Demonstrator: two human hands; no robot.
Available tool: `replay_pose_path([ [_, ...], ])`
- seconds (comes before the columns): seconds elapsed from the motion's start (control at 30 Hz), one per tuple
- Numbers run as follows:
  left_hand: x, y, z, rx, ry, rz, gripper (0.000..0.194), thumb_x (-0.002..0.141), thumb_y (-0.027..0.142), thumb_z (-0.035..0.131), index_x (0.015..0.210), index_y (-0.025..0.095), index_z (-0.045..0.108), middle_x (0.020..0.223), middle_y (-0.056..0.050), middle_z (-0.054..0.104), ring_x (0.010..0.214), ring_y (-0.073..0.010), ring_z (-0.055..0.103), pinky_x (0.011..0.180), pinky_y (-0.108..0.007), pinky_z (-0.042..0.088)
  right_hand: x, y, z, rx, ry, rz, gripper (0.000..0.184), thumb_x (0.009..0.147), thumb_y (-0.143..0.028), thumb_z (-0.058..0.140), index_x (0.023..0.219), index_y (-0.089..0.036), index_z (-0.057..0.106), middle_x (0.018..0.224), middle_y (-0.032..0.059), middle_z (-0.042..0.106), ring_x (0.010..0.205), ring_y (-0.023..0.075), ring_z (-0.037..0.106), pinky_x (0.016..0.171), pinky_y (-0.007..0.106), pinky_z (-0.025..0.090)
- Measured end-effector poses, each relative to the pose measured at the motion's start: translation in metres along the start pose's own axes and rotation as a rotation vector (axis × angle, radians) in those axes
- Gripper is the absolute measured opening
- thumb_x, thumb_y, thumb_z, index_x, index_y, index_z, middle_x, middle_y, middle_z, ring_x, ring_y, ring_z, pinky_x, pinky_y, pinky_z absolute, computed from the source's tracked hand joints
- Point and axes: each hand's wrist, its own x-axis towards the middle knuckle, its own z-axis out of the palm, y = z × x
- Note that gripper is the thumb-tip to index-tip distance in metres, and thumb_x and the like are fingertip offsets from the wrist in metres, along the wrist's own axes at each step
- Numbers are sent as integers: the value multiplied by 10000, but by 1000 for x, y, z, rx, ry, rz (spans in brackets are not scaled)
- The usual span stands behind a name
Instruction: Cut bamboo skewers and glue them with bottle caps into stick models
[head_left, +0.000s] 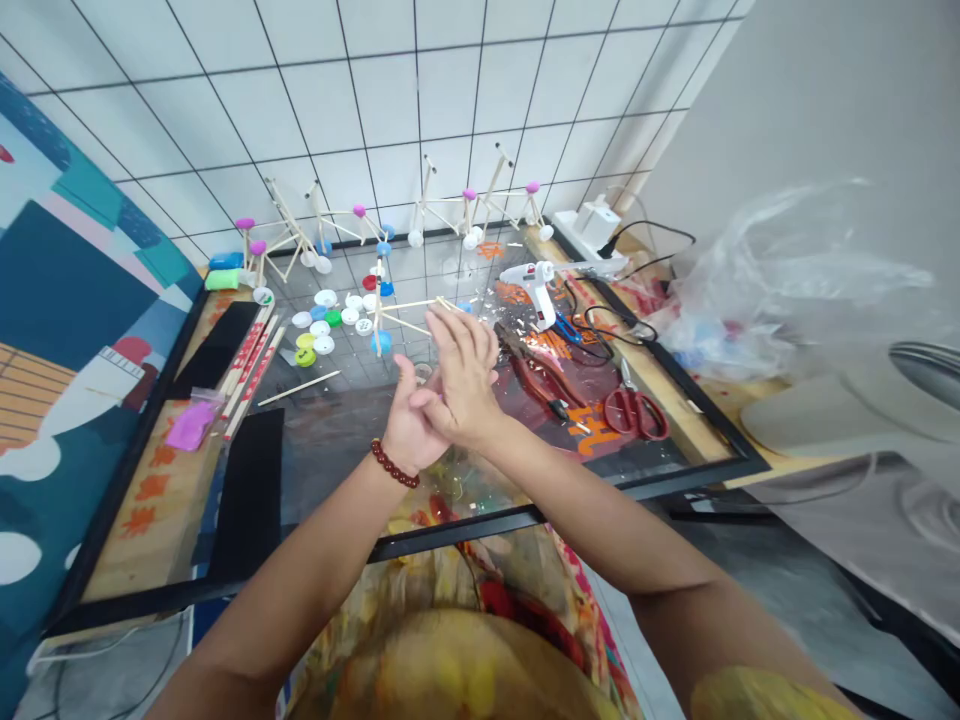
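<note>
My left hand [414, 428], with a beaded bracelet at the wrist, is turned palm up, thumb raised. My right hand [466, 378] lies across it, fingers stretched out and close together. The palms meet, and whether anything small is between them is hidden. Just beyond the fingertips stands a wooden-stick frame [409, 305] with a blue bottle cap [381, 342] as a wheel. Loose bottle caps [334, 318] in white, blue, green, yellow and red lie to its left. Right of my hands are red-handled pliers [541, 372].
Several stick bikes [289, 225] with pink tops stand along the tiled wall. A white glue gun [534, 290], a blue-handled tool [568, 328] and scissors [634, 408] lie right, near cables and a plastic bag [750, 290]. Chopstick packets [251, 365] and a pink clay bag [191, 425] lie left.
</note>
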Motion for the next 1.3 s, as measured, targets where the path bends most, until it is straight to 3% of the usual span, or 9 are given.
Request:
replay_pose_path([
  [0.1, -4, -3, 0, 30, -70, -75, 790, 884, 746, 154, 1366, 250, 537, 1468, -35, 507, 1458, -279, 296, 1180, -523, 277, 2, 14, 0, 25, 96, 126, 741, 953, -647, 86, 1499, -194, 299, 1445, 136, 443, 1352, 300, 340, 1114, 528, 217],
  [0.2, -6, -1, 0, 64, -70, -48, 799, 878, 755, 150, 1394, 254, 500, 1503, -43, 460, 1469, -264, 270, 1174, -498, 286, 1, 21, 0, 53, 113, 186, 694, 973, -600, 52, 1502, -214, 283, 1437, 128, 441, 1352, 297, 336, 1099, 533, 238],
  [0.43, -3, 0, 1, 56, 20, 64, 670, 934, 677, 171, 1456, 325, 403, 1570, 9, 345, 1500, -247, 150, 1177, -510, 242, -5, 8, 5, 56, 49, 92, 710, 964, -626, 73, 1510, -215, 265, 1459, 124, 422, 1365, 305, 328, 1106, 538, 241],
  [0.6, -3, -5, -3, 112, 64, 102, 581, 993, 550, 161, 1470, 310, 390, 1599, 15, 275, 1509, -250, 80, 1188, -521, 175, -6, 12, 6, -25, 62, 107, 676, 971, -625, 149, 1548, -274, 172, 1465, 127, 371, 1374, 354, 331, 1095, 583, 223],
  [0.87, 0, 2, 0, 75, 136, 106, 614, 942, 662, 199, 1457, 373, 369, 1531, 31, 373, 1499, -242, 177, 1186, -459, 261, -7, 11, 10, 16, 48, 56, 774, 946, -663, 71, 1526, -174, 222, 1486, 140, 387, 1363, 324, 321, 1113, 543, 219],
  [1.0, 0, -5, -2, 72, 129, 79, 621, 928, 679, 241, 1417, 345, 426, 1494, 4, 409, 1488, -245, 217, 1163, -431, 321, -5, 14, 6, -7, 38, 121, 770, 941, -677, 104, 1538, -199, 192, 1501, 130, 355, 1392, 343, 272, 1114, 560, 205],
  [1.17, 3, 1, -5, 51, 120, 120, 655, 902, 714, 268, 1354, 301, 501, 1428, -41, 476, 1456, -278, 295, 1098, -429, 407, -7, 12, 9, 60, -19, 100, 792, 916, -721, 112, 1527, -232, 228, 1506, 131, 353, 1399, 363, 259, 1112, 620, 180],
  [1.3, 2, 1, -4, 38, 108, 96, 683, 892, 729, 276, 1274, 249, 579, 1308, -73, 589, 1372, -294, 431, 1034, -432, 463, -7, 10, 12, 155, 30, 89, 825, 887, -766, 145, 1504, -234, 276, 1496, 132, 375, 1393, 366, 276, 1124, 635, 161],
])
